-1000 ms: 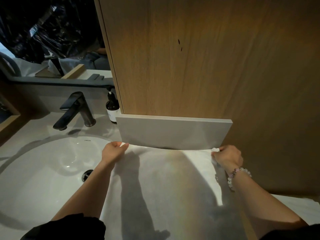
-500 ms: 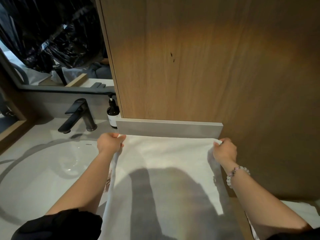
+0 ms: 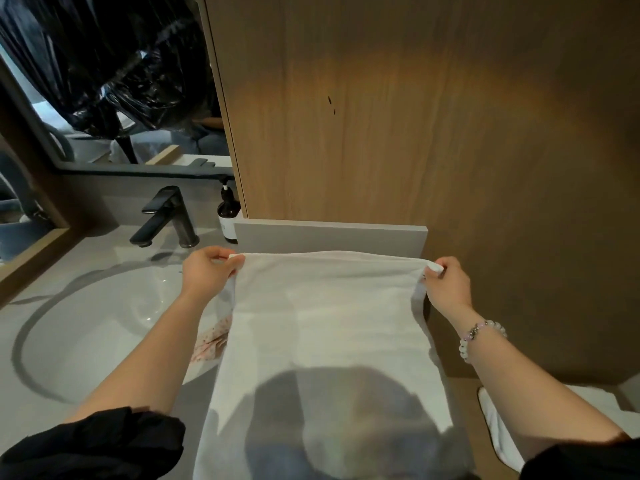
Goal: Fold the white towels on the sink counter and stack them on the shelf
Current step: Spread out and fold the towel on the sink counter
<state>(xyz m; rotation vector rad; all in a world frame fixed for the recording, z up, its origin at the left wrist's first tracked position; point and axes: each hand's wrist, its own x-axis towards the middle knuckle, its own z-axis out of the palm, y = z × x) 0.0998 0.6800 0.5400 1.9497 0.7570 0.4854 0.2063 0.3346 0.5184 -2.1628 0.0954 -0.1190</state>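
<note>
Bathroom vanity, with a wood-panelled wall (image 3: pixel 415 133) behind it: we see a person's two hands holding a white towel (image 3: pixel 329 323) by its far edge, just in front of a low grey ledge (image 3: pixel 329 235) at the foot of the panelling. The left hand (image 3: pixel 207 275) pinches the far left corner between thumb and curled fingers. The right hand (image 3: pixel 446 285), a bead bracelet (image 3: pixel 481 336) on its wrist, grips the far right corner in the same way. That edge is pulled fairly straight between the two hands, and from there the towel runs toward the camera over the pale grey worktop (image 3: pixel 97 251), to the right of the sink basin (image 3: pixel 104 323). We see a rounded shadow across its near part.

At the back of the basin stands a dark faucet (image 3: pixel 169 216), and just beside it, against the end of the ledge, a brown pump bottle (image 3: pixel 228 213). A pink patterned cloth (image 3: pixel 211 341) shows between the left forearm and the towel's left edge. More white cloth (image 3: pixel 495 427) lies at the lower right, partly hidden by the right forearm. Above the faucet a mirror (image 3: pixel 86 140) shows crumpled black plastic (image 3: pixel 114 64). Black sleeves (image 3: pixel 97 445) cover both upper arms.
</note>
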